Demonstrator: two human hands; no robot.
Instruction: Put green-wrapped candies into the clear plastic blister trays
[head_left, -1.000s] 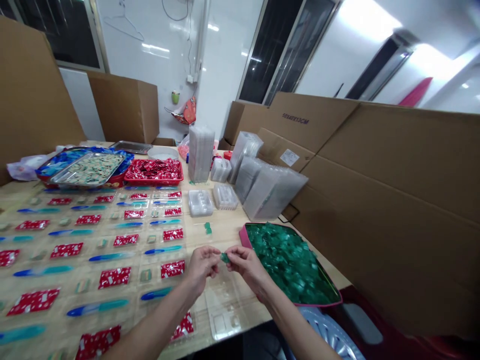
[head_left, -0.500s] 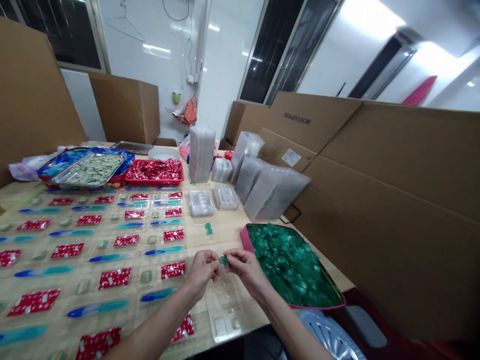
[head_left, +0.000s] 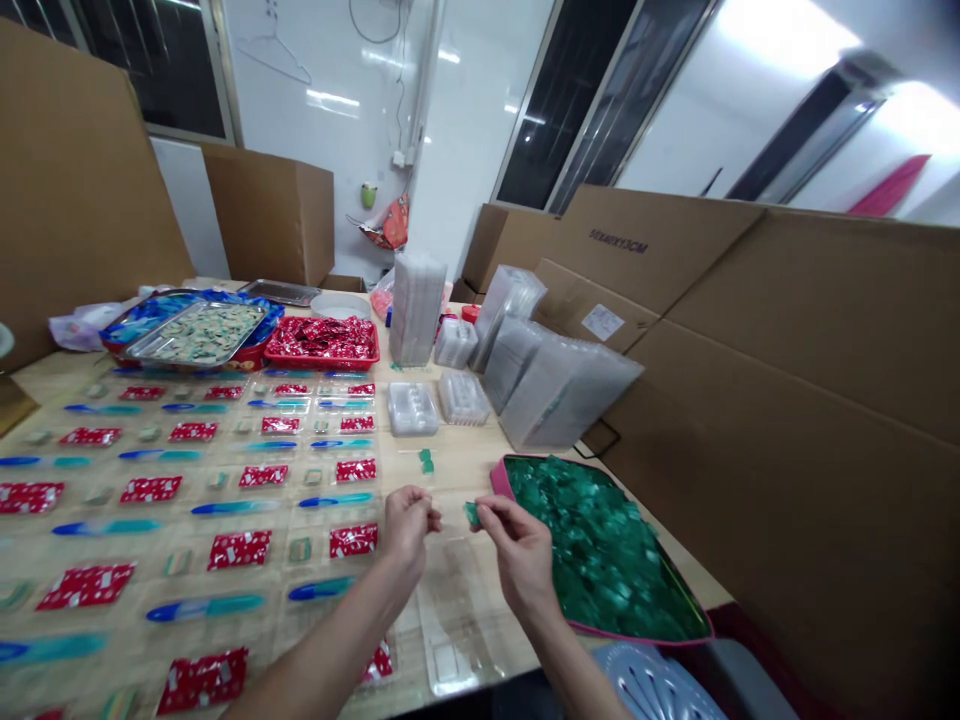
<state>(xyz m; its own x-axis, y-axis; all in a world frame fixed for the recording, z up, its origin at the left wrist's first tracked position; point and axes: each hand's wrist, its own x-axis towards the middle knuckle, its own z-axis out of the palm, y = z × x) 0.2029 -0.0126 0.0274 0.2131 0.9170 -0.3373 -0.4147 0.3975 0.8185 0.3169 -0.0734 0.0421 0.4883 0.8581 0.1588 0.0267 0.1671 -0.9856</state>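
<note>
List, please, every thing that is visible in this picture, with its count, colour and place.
green packet: one, green, pinched in the right fingers.
pink tray: one, pink rim, full of green packets, at the right edge of the table.
loose packet: one, green, on the table beyond the held packet.
empty clear tray: one, transparent, at the near table edge.
red sachets: many, red, in rows of clear trays, left.
red tray: one, red, far side, heaped with sachets.
metal tray: one, silver, far left.
clear tray stacks: several, transparent, behind the pink tray.
cardboard boxes: several, brown, around the table.
left hand: one, fingers pinched, apart from the packet.
right hand: one, holds the green packet.
</note>
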